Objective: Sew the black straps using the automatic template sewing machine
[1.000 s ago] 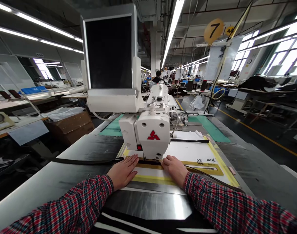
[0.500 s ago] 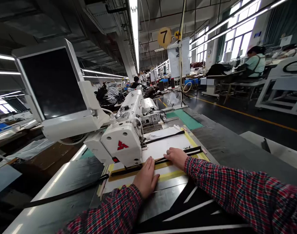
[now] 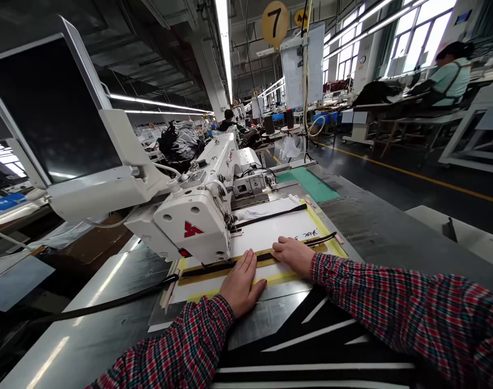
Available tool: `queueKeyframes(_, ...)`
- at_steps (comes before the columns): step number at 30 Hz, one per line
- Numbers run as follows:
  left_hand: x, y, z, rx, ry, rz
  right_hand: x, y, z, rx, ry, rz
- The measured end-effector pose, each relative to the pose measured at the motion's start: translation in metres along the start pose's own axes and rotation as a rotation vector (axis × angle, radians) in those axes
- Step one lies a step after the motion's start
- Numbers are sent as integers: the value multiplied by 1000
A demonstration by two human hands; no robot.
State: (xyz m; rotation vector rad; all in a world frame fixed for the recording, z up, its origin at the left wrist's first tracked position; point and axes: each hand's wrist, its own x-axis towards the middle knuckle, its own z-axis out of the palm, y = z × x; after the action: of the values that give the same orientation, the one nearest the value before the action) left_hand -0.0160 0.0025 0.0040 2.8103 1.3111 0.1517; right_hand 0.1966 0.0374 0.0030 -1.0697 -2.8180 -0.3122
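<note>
A long black strip (image 3: 266, 257) lies along a tan slot of the white, yellow-edged sewing template (image 3: 259, 238). My left hand (image 3: 241, 283) rests flat on it, fingers stretched out and thumb apart, just right of the white sewing machine's head (image 3: 197, 227). Farther right, my right hand (image 3: 291, 254) is closed over the same strip with bent fingers, its fingertips partly hidden. A second black strip (image 3: 272, 215) runs across the template farther back. One long black band (image 3: 120, 302) trails from the template's left edge over the metal table.
A dark screen (image 3: 54, 111) stands at the left on the machine. Black fabric with white stripes (image 3: 311, 351) lies at the table's front. A green plate (image 3: 309, 183) and thread cones (image 3: 269, 125) are farther back. A co-worker (image 3: 451, 75) sits at the far right.
The right part of the strip, raised a little before, now lies lower along the slot. My right hand has settled onto it, while my left hand stays pressed flat. The view has shifted slightly.
</note>
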Motion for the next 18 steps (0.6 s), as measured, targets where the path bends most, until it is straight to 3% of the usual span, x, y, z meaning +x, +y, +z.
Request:
queueKeyframes(9, 25, 13, 12, -49, 103, 124, 3, -5, 7, -49, 10, -33)
queueKeyframes(18, 24, 12, 11, -37, 73, 125, -15, 2, -3, -138, -86, 6)
